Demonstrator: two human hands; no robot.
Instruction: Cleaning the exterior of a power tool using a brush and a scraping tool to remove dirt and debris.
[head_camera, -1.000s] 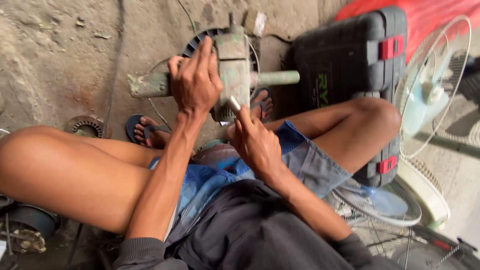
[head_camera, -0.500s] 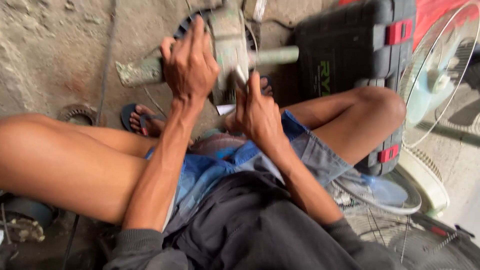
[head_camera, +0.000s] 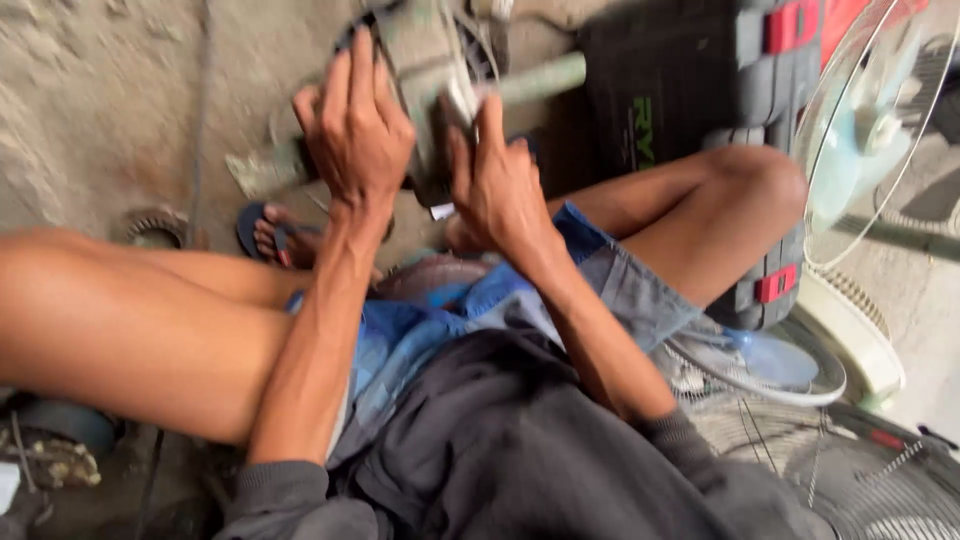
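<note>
Since half a second ago both hands have shifted toward each other on the grimy grey metal fan motor housing (head_camera: 440, 90) with its pale green shaft, held above the concrete floor (head_camera: 100, 100) between the feet. The left hand (head_camera: 355, 125) clasps its back while the right hand (head_camera: 495, 180) pinches a small blurred part at its side; this looks like mid-disassembly, and next comes a steady brace and a careful pull.

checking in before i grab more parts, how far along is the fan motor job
Done: the fan guard and a blade lie off to the side. In hand: the left hand steadies the motor unit while the right hand works at its side. Left: the motor is still apart from the fan; nothing is reassembled.
</note>
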